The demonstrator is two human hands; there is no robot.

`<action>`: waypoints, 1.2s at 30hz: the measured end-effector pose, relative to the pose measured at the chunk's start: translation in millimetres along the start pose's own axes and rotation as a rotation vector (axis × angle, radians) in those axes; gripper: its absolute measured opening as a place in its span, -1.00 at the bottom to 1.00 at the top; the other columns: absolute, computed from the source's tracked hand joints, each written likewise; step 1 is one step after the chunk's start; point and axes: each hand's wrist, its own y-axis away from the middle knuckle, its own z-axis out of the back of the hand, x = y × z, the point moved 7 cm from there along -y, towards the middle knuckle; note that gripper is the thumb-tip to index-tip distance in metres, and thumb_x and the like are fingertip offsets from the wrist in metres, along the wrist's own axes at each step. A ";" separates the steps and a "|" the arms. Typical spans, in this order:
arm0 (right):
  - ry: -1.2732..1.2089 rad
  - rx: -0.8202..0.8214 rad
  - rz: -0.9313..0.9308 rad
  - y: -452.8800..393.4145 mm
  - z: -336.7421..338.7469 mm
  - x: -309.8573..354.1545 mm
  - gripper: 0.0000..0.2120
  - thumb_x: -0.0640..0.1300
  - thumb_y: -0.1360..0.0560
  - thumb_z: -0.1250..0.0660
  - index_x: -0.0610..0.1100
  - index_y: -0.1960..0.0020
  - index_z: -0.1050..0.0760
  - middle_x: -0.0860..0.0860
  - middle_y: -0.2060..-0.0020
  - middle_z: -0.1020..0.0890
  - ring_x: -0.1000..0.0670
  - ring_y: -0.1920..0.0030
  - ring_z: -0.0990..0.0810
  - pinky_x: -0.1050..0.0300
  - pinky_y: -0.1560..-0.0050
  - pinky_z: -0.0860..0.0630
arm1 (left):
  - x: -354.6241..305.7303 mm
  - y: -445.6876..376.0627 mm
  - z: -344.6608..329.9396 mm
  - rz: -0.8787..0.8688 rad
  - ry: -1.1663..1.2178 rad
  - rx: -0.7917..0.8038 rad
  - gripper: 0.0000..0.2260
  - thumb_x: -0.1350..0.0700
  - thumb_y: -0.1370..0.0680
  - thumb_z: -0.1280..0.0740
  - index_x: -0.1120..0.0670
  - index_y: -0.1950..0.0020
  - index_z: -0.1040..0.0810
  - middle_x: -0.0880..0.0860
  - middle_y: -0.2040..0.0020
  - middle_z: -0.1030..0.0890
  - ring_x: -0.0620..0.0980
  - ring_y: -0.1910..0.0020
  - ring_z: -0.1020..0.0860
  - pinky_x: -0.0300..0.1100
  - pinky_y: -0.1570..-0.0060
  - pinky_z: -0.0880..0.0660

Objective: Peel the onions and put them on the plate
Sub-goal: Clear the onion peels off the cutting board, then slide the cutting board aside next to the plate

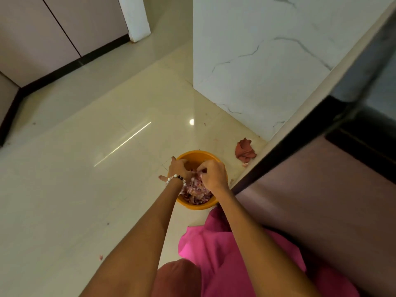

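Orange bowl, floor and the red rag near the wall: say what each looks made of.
Orange bowl: probably plastic, with an even colour and a smooth, slightly matte wall. Floor: glossy polished tile, judging by mirror-like light reflections and thin joint lines. Red rag: soft cloth, crumpled into folds.

1. Bowl (197,156): orange-yellow, plain, no pattern.
2. Onion peels (196,192) in the bowl: mottled pink, purple and white.
3. Bracelet (176,178) on left wrist: white beads with a few black ones.
4. Garment (216,254): bright pink, plain.
5. Cloth (244,150) on the floor: dull red-brown.
6. Floor (85,168): glossy cream tile.
7. Wall panel (267,61): white marble, grey veins.
8. Cabinets (42,39): mauve-grey with black skirting.
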 end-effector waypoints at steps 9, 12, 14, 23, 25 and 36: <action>-0.379 -0.290 0.287 110.2 139.8 93.6 -0.75 -0.30 -0.57 -0.32 -0.14 -0.20 -0.62 0.01 -0.13 -0.66 0.12 0.02 -0.60 0.30 -0.08 -0.54 | -88.1 135.1 125.8 -0.417 0.550 -0.426 -0.78 0.09 -0.58 -0.30 0.19 -0.14 -0.58 -0.01 0.38 -0.61 -0.36 0.42 -0.55 -0.55 0.26 -0.39; -0.536 -0.358 0.387 156.2 195.1 115.5 -0.76 -0.33 -0.57 -0.31 -0.15 -0.17 -0.62 0.11 0.00 -0.66 0.06 0.05 -0.66 0.04 -0.09 -0.62 | -140.9 196.5 163.6 -0.602 0.631 -0.461 -0.75 0.05 -0.61 -0.25 0.18 0.01 -0.63 -0.10 0.43 -0.59 -0.39 0.41 -0.54 -0.54 0.27 -0.37; -0.594 -0.431 0.450 192.2 235.1 120.0 -0.77 -0.35 -0.57 -0.30 -0.16 -0.15 -0.62 0.11 0.08 -0.66 0.01 0.11 -0.70 0.02 -0.01 -0.66 | -171.8 234.4 179.9 -0.709 0.723 -0.455 -0.75 -0.01 -0.60 -0.24 0.08 0.14 -0.63 -0.09 0.45 -0.61 -0.23 0.38 -0.61 -0.28 0.12 -0.53; -0.630 -0.945 0.362 346.1 384.4 16.7 -0.79 -0.34 -0.57 -0.31 -0.08 -0.05 -0.62 -0.03 0.22 -0.70 0.04 0.28 -0.67 0.20 0.26 -0.59 | -309.3 393.8 128.9 -1.141 0.755 -0.198 -0.84 0.09 -0.57 -0.31 0.12 0.09 -0.65 0.08 0.32 -0.67 0.02 0.34 -0.65 -0.04 0.17 -0.62; -0.557 -1.103 0.262 384.4 414.0 -25.7 -0.81 -0.32 -0.56 -0.33 -0.09 -0.03 -0.63 0.01 0.26 -0.70 0.07 0.28 -0.67 0.16 0.21 -0.62 | -342.8 422.2 91.4 -1.201 0.673 -0.038 -0.85 0.12 -0.57 -0.31 0.15 0.08 -0.65 0.09 0.31 -0.67 0.03 0.35 -0.64 -0.15 0.24 -0.60; -0.001 -1.154 -1.023 544.5 503.0 -264.6 -0.25 0.38 -0.50 -0.24 -0.26 -0.33 -0.41 -0.40 -0.40 -0.30 -0.41 -0.41 -0.22 -0.28 -0.39 -0.20 | -457.4 522.2 -91.1 -1.478 0.080 0.226 -0.87 0.10 -0.51 -0.39 0.10 0.00 -0.67 0.01 0.11 -0.68 -0.14 0.16 -0.59 -0.28 0.07 -0.52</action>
